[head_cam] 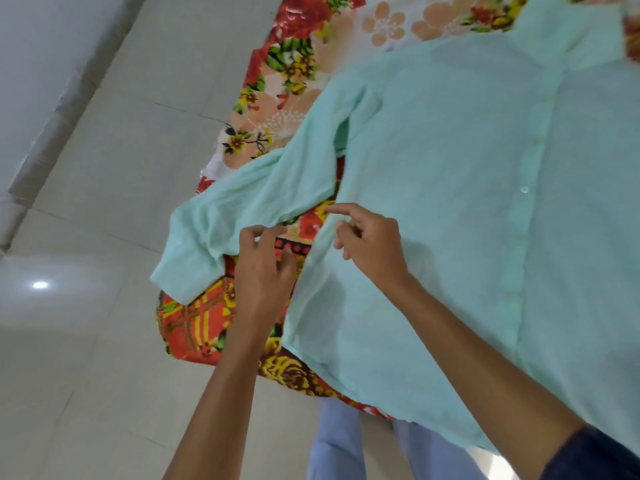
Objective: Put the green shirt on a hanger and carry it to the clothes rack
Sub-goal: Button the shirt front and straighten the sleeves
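Where it lies flat on the floral bedspread, a thin mint shirt (buttoned), left hand and right hand loosely curled, each grip empty.

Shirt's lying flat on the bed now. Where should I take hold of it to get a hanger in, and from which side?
Grip the pale mint-green button-front shirt at its collar, reaching from the far end of the floral bedspread. It lies front up, buttoned, collar away from the person, so the neck opening is probably the easiest way in. Both the left hand and the right hand are down by the sleeve.
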